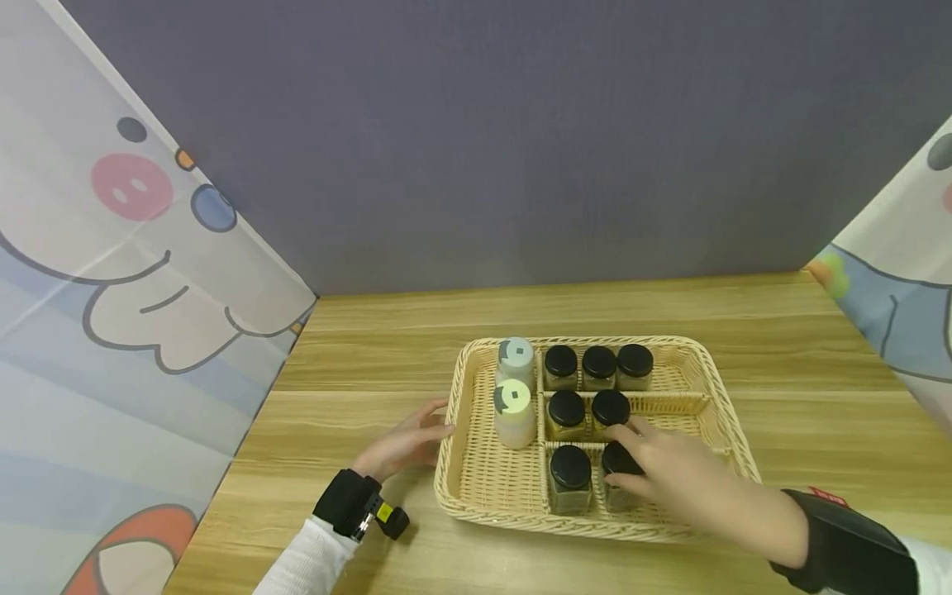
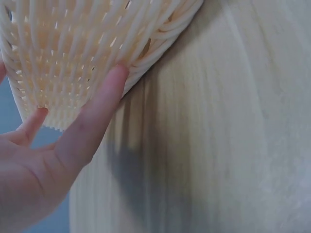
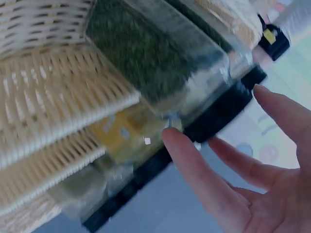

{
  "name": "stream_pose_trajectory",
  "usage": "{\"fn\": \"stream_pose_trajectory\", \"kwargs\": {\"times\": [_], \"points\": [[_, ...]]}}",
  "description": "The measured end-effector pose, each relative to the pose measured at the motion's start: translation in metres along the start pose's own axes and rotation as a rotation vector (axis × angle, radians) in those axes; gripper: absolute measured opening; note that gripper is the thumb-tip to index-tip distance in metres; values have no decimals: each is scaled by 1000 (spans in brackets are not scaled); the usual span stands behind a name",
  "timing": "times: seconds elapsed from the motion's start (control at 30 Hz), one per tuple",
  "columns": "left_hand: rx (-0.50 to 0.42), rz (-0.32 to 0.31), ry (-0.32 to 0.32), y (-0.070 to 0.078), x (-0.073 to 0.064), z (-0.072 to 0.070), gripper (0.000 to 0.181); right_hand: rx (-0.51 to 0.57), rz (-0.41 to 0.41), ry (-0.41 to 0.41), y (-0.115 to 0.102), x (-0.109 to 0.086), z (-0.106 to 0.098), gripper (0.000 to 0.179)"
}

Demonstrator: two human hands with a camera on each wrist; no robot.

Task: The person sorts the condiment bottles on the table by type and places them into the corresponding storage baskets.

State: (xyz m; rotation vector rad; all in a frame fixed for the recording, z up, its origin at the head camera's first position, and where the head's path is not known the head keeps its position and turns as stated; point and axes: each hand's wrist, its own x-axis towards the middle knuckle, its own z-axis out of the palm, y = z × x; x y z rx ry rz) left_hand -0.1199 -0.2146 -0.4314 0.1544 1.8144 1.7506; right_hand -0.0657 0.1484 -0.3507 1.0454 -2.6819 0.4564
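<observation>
My right hand (image 1: 669, 471) reaches over the front row of a wicker basket, thumb and fingers spread about the black lid of a glass jar (image 3: 160, 58) of dark green flakes. In the right wrist view the fingertips are right at the lid's edges, and the jar stands in its compartment. Behind it is a black-lidded jar (image 3: 124, 133) with yellow contents. My left hand (image 1: 405, 446) rests its fingers against the outer left wall of the basket (image 1: 445, 463), the thumb (image 2: 99, 109) straight along the weave in the left wrist view.
Other black-lidded jars (image 1: 571, 479) stand in rows in the divided right part. The wide left compartment holds a white-topped bottle (image 1: 516, 357) and a yellow-topped bottle (image 1: 515, 417). The wooden table (image 1: 372, 347) meets a grey panel (image 1: 506, 165) behind and printed curtains (image 1: 149, 289) beside.
</observation>
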Motion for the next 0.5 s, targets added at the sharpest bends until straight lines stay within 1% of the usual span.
{"fn": "stream_pose_trajectory", "kwargs": {"times": [0.07,0.13,0.23,0.3,0.37,0.4,0.43,0.5], "points": [[56,14,38,1,-1,2,51,-9,5,36,2,0,-4,44],[127,42,83,2,-3,4,49,-4,7,55,5,-1,-9,42],[239,110,188,2,-3,10,44,12,14,32,12,-5,-18,38],[319,175,285,2,-2,14,41,21,16,6,18,-8,-24,35],[416,241,407,2,-1,17,36,35,57,-30,24,-12,-29,30],[477,273,465,2,-1,19,34,38,75,-29,28,-14,-30,26],[543,304,522,2,-2,20,31,31,91,-12,33,-16,-31,23],[679,363,621,1,-2,20,27,-5,126,47,43,-21,-32,14]]}}
